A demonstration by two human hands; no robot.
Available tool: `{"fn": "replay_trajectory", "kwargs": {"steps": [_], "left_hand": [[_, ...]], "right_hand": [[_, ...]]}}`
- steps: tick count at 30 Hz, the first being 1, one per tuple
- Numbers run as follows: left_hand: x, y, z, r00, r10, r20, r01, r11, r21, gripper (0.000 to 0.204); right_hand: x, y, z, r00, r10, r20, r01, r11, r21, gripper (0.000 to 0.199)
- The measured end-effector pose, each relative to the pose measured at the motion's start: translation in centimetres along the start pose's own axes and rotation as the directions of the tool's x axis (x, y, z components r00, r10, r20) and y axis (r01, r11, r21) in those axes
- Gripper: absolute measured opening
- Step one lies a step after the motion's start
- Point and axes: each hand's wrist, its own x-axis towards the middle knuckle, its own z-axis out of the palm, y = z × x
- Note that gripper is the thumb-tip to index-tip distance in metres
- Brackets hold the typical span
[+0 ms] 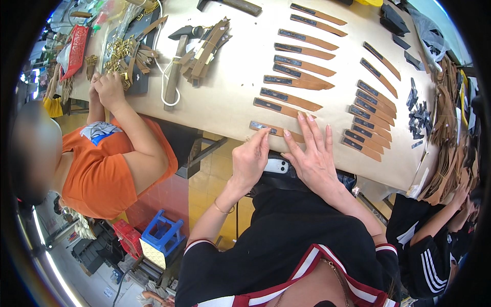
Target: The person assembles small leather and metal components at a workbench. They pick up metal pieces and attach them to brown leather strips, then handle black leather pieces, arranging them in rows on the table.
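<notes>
A brown leather strip [279, 131] with a dark patch [258, 125] at its left end lies at the table's near edge. My left hand [249, 161] is closed, thumb and forefinger pinched together over the strip beside the patch; whatever sits between those fingertips is too small to make out. Flat across the strip's right part rests my right hand [314, 158], fingers stretched and spread. Beyond them a column of similar leather strips [302, 66] runs away from me, each with a dark patch at its left end. A second column of patched strips [371, 123] lies to the right.
Small black scraps [419, 120] and a heap of brown strips [447, 112] lie at the right. A hammer [179, 66] and a strip bundle [207, 53] lie at the left. A person in an orange shirt [110, 163] works there, near gold-coloured metal pieces [120, 53].
</notes>
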Motion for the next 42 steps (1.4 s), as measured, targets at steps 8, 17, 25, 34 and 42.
{"fn": "replay_trajectory", "kwargs": {"steps": [8,17,25,34,42], "left_hand": [[1.6,-3.4,-4.0,0.796,-0.6,0.08,0.383,0.397,-0.834,0.022],[2.2,-1.7,-6.8,0.816,-0.568,-0.108,0.284,0.556,-0.782,0.022],[3.5,9.8,1.0,0.72,0.04,0.693,0.557,0.562,-0.611,0.019],[-1.7,19.7,14.4,-0.205,0.315,0.927,0.505,0.845,-0.176,0.025],[-9.9,18.2,27.0,-0.301,0.115,0.947,0.562,0.823,0.079,0.023]], "right_hand": [[-0.1,0.1,0.1,1.0,-0.002,-0.02,0.002,1.0,-0.01,0.053],[0.6,0.7,-1.0,0.996,0.015,-0.092,-0.005,0.994,0.108,0.044],[-7.1,7.1,-6.7,0.505,0.275,-0.818,-0.198,0.96,0.2,0.032],[-27.5,18.8,1.8,-0.402,0.67,-0.624,-0.484,0.423,0.766,0.018],[-30.0,16.7,18.0,0.41,0.795,0.447,-0.897,0.265,0.353,0.037]]}}
